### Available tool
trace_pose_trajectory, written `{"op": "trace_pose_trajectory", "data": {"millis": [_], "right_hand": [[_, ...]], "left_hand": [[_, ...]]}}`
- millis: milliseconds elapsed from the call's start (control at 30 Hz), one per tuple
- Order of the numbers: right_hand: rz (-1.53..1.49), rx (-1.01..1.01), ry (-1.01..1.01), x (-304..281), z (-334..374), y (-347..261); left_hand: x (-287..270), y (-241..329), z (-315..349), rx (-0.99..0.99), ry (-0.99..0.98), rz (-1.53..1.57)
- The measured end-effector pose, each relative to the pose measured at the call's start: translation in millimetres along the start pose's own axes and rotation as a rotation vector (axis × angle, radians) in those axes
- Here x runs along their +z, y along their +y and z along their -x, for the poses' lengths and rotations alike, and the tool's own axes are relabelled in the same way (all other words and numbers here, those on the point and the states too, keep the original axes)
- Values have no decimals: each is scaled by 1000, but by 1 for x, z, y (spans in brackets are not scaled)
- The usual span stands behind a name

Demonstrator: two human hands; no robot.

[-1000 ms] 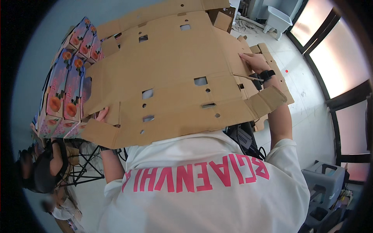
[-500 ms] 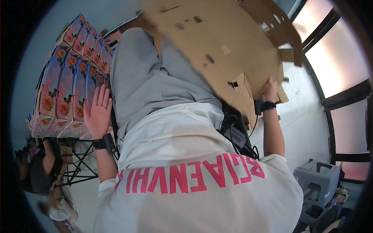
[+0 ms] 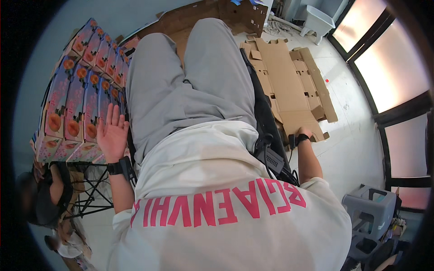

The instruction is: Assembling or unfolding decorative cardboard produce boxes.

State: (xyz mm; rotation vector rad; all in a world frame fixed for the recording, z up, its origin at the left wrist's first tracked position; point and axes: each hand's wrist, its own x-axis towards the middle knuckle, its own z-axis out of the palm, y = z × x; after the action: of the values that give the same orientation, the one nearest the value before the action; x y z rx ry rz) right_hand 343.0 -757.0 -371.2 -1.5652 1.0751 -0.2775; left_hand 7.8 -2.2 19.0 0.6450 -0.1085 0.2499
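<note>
My right hand (image 3: 305, 132) is at the near end of a flattened brown cardboard box (image 3: 285, 77), its fingers curled on the edge. The cardboard lies low to my right, beside my leg, with folded flaps and cut slots along its sides. My left hand (image 3: 113, 137) is held palm up with fingers stretched, and nothing is in it. It is beside a stack of pink and blue flowered cartons (image 3: 74, 110), close to the lower ones. Both wrists wear black straps with a device.
A large open brown cardboard box (image 3: 248, 18) stands beyond my knees. At the far right is a white plastic stool or tub (image 3: 318, 22). Grey plastic stools (image 3: 368, 210) stand at lower right, near dark-framed windows. A black folding-leg stand (image 3: 92, 189) is under the cartons.
The cardboard, raised across my lap before, has swung right and down to lie beside my leg. My right hand has moved nearer and lower with it. My left hand has hardly moved.
</note>
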Motion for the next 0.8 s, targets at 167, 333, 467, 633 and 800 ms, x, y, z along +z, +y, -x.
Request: {"op": "trace_pose_trajectory", "data": {"millis": [167, 333, 467, 633, 800], "right_hand": [[140, -213, 0, -22, 6, 11], [255, -396, 69, -43, 5, 9], [298, -415, -35, -43, -20, 11], [297, -379, -459, -48, -35, 4], [1017, -324, -462, -71, -15, 2]], "left_hand": [[-4, -2, 2, -8, -2, 10], [-8, -3, -1, -7, 10, 13], [-8, -3, 0, -25, 30, -13], [-10, -7, 0, 8, 86, 24], [-13, -4, 2, -7, 90, 27]]}}
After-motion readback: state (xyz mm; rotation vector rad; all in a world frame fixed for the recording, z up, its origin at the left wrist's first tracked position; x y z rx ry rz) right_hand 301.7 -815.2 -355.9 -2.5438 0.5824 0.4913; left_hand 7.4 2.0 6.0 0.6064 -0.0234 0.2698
